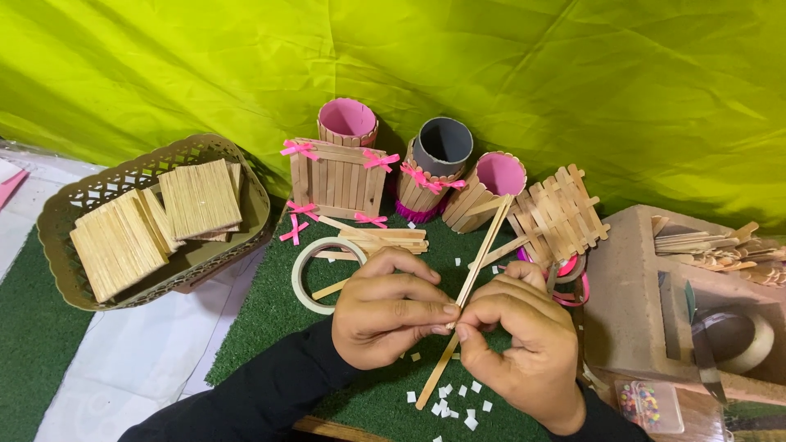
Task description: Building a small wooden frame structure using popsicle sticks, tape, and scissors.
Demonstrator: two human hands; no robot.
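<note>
A yellow-green cloth backdrop (573, 82) fills the upper field. Below it a green turf mat (270, 319) covers the work surface, with a white sheet (147, 360) at its left. A perforated oval basket (57, 221) at left holds flat panels of joined wooden sticks (199, 196). A brown box (630, 286) stands at right with loose sticks on top and a tape roll (749, 340) in its recess. At the mat's far edge stand a stick box with pink bows (337, 176), three stick-clad cups with pink or grey linings (440, 160), and a lattice panel of sticks (561, 214). A white tape ring (304, 274) lies just left of the hands. The left hand (385, 315) and right hand (516, 352) meet at mid-mat, both pinching a pair of long wooden sticks (473, 270) between thumb and fingertips; the sticks slant from lower left to upper right, above the turf. Small white paper scraps (446, 401) lie scattered beneath.
</note>
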